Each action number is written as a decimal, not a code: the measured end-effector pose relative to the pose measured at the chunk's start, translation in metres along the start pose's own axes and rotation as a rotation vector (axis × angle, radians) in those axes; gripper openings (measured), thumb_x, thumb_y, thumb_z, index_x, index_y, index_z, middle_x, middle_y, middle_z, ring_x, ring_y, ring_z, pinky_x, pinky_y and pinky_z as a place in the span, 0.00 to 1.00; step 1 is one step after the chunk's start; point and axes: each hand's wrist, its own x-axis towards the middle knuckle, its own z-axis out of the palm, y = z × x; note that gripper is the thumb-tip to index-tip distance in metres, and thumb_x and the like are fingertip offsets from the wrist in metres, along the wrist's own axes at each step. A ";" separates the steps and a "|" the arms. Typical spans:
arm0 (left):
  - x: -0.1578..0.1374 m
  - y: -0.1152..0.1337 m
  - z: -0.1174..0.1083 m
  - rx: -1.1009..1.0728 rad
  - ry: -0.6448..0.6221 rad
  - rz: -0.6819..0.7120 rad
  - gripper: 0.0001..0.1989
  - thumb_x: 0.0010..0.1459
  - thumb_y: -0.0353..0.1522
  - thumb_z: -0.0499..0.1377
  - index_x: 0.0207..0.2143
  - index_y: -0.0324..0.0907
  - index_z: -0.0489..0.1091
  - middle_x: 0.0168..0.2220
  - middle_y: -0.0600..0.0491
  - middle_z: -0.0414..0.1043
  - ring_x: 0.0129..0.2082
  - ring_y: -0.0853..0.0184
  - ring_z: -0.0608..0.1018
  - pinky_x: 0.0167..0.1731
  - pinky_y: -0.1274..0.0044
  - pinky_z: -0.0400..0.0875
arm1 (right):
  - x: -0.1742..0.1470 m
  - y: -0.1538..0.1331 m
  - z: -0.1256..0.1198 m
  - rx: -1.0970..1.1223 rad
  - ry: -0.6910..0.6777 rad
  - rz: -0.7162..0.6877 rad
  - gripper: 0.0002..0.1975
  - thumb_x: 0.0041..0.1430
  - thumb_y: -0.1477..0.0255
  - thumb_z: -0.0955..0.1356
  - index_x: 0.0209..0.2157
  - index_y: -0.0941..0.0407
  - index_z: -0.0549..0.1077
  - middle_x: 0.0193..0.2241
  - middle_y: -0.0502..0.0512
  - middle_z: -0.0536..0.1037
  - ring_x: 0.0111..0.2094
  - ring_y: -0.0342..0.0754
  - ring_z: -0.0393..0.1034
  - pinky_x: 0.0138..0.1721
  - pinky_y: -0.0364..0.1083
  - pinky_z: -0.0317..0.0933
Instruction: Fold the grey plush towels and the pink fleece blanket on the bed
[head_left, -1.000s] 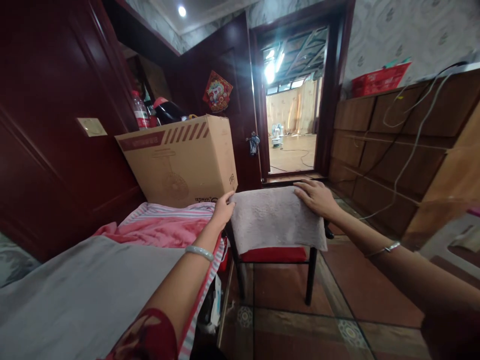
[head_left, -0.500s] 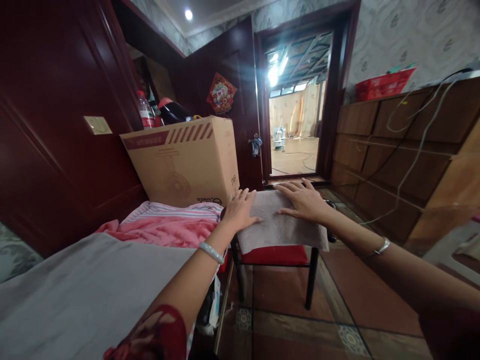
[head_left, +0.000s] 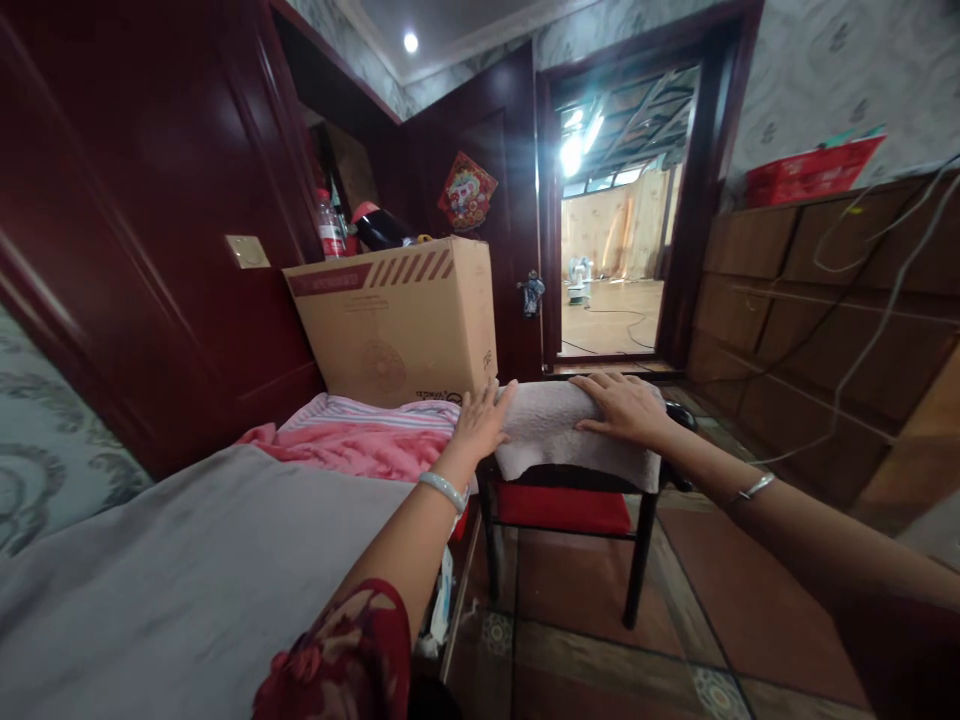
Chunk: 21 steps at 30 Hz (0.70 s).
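Note:
A light grey towel (head_left: 547, 430) is draped over the top of a chair's backrest, its lower edge hanging unevenly. The chair (head_left: 562, 508) has a black frame and a red part showing below the cloth. My left hand (head_left: 481, 425) lies at the towel's left end, fingers stretched forward and apart. On the right part of the cloth my right hand (head_left: 622, 405) rests flat with its fingers spread. Neither hand grips the towel. The far side of the cloth is hidden from me.
A bed with a grey cover (head_left: 187, 560) and pink blanket (head_left: 352, 450) lies left. Behind stands a large cardboard box (head_left: 390, 330). Wooden drawers (head_left: 817, 300) carrying a red basket (head_left: 814, 170) line the right, with loose cables. An open doorway (head_left: 607, 290) is ahead.
The towel's front edge has risen, uncovering the black bar above the red part. My right hand has slid slightly across the cloth. The whole view has shifted a little left.

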 end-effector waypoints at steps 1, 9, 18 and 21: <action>-0.008 -0.007 0.000 0.006 -0.012 -0.045 0.51 0.55 0.28 0.68 0.74 0.48 0.43 0.73 0.35 0.49 0.72 0.46 0.57 0.67 0.52 0.52 | 0.000 0.001 0.001 -0.006 0.000 -0.005 0.37 0.58 0.50 0.70 0.64 0.51 0.66 0.57 0.65 0.74 0.53 0.65 0.69 0.50 0.59 0.62; -0.126 -0.077 -0.009 -0.145 -0.112 -0.363 0.43 0.55 0.26 0.64 0.71 0.48 0.54 0.73 0.37 0.50 0.72 0.45 0.58 0.67 0.52 0.56 | -0.001 0.003 0.005 0.028 0.013 -0.026 0.38 0.56 0.52 0.70 0.65 0.50 0.66 0.57 0.66 0.75 0.54 0.66 0.68 0.53 0.61 0.61; -0.343 -0.135 -0.031 -0.263 -0.255 -0.629 0.33 0.52 0.27 0.64 0.62 0.42 0.69 0.67 0.39 0.64 0.69 0.51 0.64 0.68 0.64 0.57 | 0.001 -0.045 -0.015 0.217 0.109 -0.054 0.37 0.61 0.44 0.61 0.61 0.54 0.70 0.58 0.76 0.72 0.61 0.70 0.64 0.54 0.68 0.59; -0.415 -0.124 -0.044 -0.279 -0.189 -0.686 0.29 0.54 0.28 0.63 0.60 0.42 0.71 0.64 0.39 0.69 0.66 0.52 0.69 0.67 0.63 0.60 | -0.006 -0.131 -0.038 0.597 0.069 -0.096 0.34 0.56 0.38 0.62 0.51 0.49 0.75 0.45 0.71 0.80 0.49 0.69 0.74 0.45 0.65 0.69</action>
